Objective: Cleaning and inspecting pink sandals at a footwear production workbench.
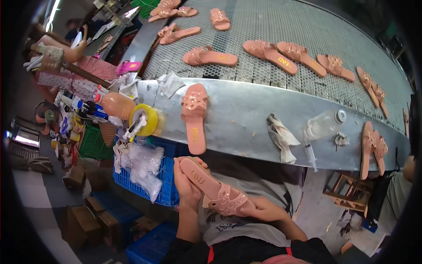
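Between my hands, in front of my body, I hold a pink slide sandal (206, 182) with a cut-out, studded strap. My left hand (187, 182) is closed round its heel end. At the toe end, my right hand (263, 209) grips the sole beside the strap; some of its fingers are hidden under the sandal. Just beyond my left hand, a matching pink sandal (196, 136) lies on the metal ledge (233, 132), its heel toward me. Farther right on that ledge are a crumpled cloth (281, 137), a clear bottle (323, 125) and a syringe (311, 156).
Several pink sandals (220, 58) lie on the mesh conveyor (263, 26) beyond the ledge. A pair (365, 152) rests at its right end. At left are a yellow tape roll (151, 119), a blue crate (167, 187) with plastic bags, bottles and cartons (81, 226). A wooden stool (349, 191) stands right.
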Motion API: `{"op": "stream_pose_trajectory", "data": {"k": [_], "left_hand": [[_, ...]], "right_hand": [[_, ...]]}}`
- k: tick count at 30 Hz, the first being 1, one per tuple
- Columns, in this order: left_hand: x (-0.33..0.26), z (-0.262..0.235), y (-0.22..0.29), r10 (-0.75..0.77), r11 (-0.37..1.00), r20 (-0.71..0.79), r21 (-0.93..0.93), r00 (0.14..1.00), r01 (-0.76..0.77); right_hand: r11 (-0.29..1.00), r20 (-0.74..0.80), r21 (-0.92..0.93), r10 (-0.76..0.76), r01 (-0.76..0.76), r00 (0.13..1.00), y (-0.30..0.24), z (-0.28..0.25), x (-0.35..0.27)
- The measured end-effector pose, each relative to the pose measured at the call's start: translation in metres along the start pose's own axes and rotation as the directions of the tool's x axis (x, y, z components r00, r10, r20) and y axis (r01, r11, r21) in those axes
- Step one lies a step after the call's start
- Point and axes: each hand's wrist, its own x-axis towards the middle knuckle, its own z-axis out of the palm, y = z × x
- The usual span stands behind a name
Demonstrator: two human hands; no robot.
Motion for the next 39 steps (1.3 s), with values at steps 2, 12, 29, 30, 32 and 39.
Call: {"op": "stream_pose_trajectory", "data": {"k": [2,12,29,30,32,39], "left_hand": [[0.005,-0.006,0.009,0.024,1.0,0.079,0.014,0.997,-0.026],[-0.006,0.011,0.028,0.187,0.843,0.385,0.41,0.904,-0.349],[-0.017,0.092,-0.025,0.033,0.513,0.691,0.608,0.722,-0.606],[-0.012,0.095,-0.026,-0.001,0.508,0.69,0.624,0.724,-0.594],[-0.007,0.099,-0.028,0.08,0.472,0.734,0.568,0.674,-0.674],[-0.011,0.124,-0.019,-0.109,0.817,0.818,0.398,0.565,-0.418]], "right_hand": [[0.997,-0.066,0.065,-0.034,0.039,0.997,-0.009,-0.016,0.001],[0.744,-0.571,0.106,-0.498,0.66,0.653,-0.153,-0.099,0.075],[0.473,-0.589,-0.794,-0.755,-0.381,0.289,-0.066,-0.124,0.077],[0.511,-0.604,-0.794,-0.722,-0.329,0.337,-0.067,-0.126,0.077],[0.554,-0.622,-0.783,-0.682,-0.282,0.386,-0.068,-0.124,0.069],[0.867,-0.688,0.012,-0.355,0.499,0.633,-0.093,-0.076,-0.012]]}}
